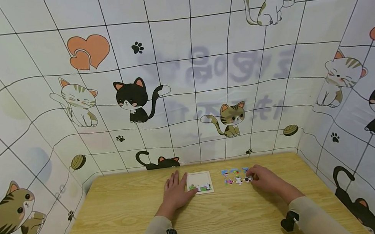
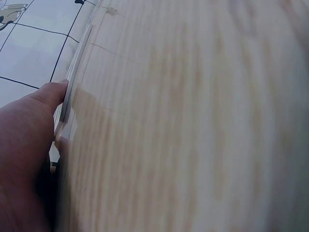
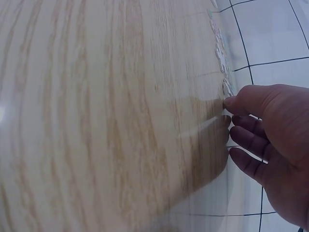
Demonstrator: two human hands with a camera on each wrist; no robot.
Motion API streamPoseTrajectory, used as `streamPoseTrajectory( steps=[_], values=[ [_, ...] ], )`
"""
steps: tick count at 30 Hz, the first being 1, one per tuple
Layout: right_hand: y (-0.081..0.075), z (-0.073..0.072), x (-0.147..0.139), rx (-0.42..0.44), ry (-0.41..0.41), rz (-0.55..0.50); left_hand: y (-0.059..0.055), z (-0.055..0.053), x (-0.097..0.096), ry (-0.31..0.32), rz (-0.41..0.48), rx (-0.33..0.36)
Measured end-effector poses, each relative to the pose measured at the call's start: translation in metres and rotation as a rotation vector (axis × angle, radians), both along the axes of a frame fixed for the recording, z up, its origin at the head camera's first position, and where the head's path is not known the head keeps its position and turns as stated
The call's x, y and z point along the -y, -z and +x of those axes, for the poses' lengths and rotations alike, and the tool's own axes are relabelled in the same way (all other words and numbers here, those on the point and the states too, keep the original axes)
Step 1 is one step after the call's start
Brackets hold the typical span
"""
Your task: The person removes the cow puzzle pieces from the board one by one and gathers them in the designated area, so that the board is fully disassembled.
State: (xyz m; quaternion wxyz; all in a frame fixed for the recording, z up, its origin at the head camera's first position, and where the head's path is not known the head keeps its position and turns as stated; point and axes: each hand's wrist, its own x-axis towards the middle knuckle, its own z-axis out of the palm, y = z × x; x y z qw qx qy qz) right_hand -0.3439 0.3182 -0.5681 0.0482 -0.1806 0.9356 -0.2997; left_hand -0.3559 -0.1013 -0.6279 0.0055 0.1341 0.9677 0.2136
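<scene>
Tray: lower centre of the frame, coloured pieces along its lower edge.
Left hand: at the tray's left side, fingers spread wide, thumb at its lower left.
Right hand: right of centre, fingers bent narrow at the loose pieces; whether one is pinched cannot be told.
Tray risk: may slide if the thumb's hold slackens.
Loose-piece risk: close spacing; a brushing fingertip could scatter neighbours.
Table risk: surface looks smooth; thin, flat-lying pieces may skid instead of lifting.
</scene>
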Motion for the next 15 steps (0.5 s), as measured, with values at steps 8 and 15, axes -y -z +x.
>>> streamPoseTrajectory(
  steps=[8, 15],
  values=[
    [-0.001, 0.0, 0.001, 0.001, -0.001, 0.015, -0.014, 0.008, -0.002, 0.0, 0.035, 0.023],
    [-0.003, -0.001, 0.0, 0.028, -0.002, 0.002, -0.012, 0.007, -0.002, 0.0, 0.002, 0.023]
  ],
)
